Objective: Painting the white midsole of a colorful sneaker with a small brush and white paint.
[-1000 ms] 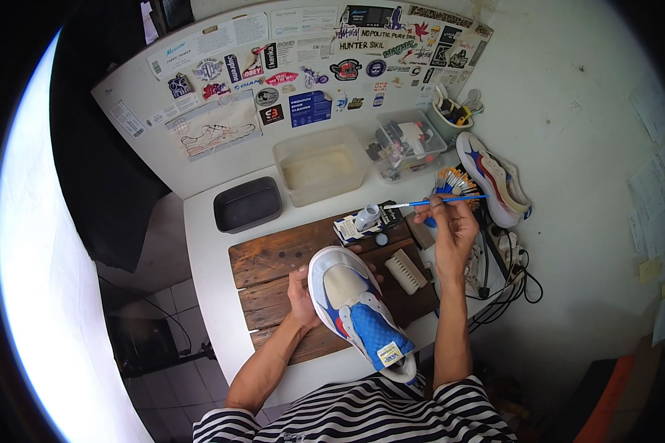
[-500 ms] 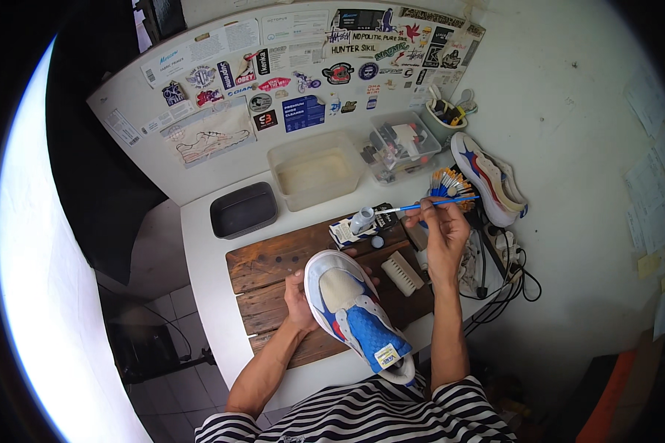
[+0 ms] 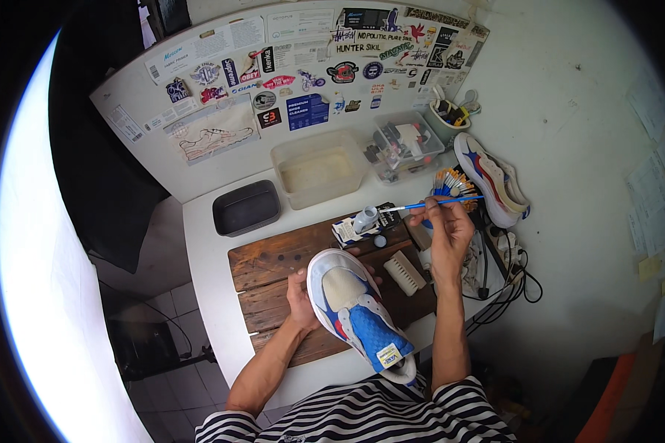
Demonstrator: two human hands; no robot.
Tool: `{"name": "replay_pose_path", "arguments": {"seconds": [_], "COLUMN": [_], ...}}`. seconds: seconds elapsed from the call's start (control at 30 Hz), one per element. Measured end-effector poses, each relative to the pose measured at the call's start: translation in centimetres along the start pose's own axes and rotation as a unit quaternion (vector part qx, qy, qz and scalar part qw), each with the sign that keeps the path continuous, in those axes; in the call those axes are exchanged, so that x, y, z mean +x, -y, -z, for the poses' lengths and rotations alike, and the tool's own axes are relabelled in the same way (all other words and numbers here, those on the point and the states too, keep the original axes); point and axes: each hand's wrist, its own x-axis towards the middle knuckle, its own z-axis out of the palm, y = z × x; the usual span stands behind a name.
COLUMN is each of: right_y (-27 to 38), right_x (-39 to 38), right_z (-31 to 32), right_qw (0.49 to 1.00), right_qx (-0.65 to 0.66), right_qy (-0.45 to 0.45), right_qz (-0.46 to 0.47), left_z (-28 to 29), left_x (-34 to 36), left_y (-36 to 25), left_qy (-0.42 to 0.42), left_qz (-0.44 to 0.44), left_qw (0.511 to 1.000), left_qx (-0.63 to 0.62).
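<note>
My left hand [image 3: 301, 301] is wrapped around the front of a sneaker [image 3: 341, 289], which has a blue tongue, a beige toe and a white sole; the toe points away from me. Some of that hand's fingers are hidden beneath the shoe. Between the fingertips of my right hand [image 3: 448, 232] is a thin blue paintbrush [image 3: 451, 200], held nearly level. Its tip is at the mouth of a small open bottle [image 3: 364, 219] of greyish paint. The bottle stands on a small printed box [image 3: 345, 233], with a round cap [image 3: 380, 241] beside it.
A scrub brush [image 3: 403, 274] lies on the wooden board [image 3: 262, 299]. Behind are a dark tray [image 3: 247, 209], a clear tub [image 3: 319, 177] and a lidded box of supplies [image 3: 406, 148]. At right are several paintbrushes [image 3: 454, 184], a second sneaker [image 3: 489, 177] and black cables [image 3: 521, 277].
The whole view has shifted slightly. Both hands keep their holds on the sneaker and the paintbrush, and the brush tip stays at the bottle's mouth.
</note>
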Motion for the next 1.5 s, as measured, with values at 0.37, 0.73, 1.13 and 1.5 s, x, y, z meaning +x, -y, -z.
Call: {"name": "replay_pose_path", "arguments": {"seconds": [0.37, 0.73, 1.13, 1.5], "right_y": [0.8, 3.9, 3.9, 2.9], "right_x": [0.0, -2.4, -3.2, -3.2], "right_z": [-0.5, -3.4, -5.6, -5.0], "right_qw": [1.000, 0.993, 0.985, 0.988], "right_qx": [0.002, 0.061, 0.030, 0.029], "right_qy": [-0.016, 0.102, 0.166, 0.150], "right_qz": [0.000, 0.002, -0.019, -0.024], "left_z": [0.4, -0.1, -0.9, -0.2], "left_x": [0.0, -0.1, -0.8, -0.8], "left_y": [0.0, -0.1, -0.9, -0.8], "left_qy": [0.014, -0.001, -0.023, -0.015], "left_qz": [-0.002, -0.006, -0.027, -0.022], "left_qw": [1.000, 0.998, 0.991, 0.993], "left_qx": [-0.013, 0.062, 0.132, 0.119]}}
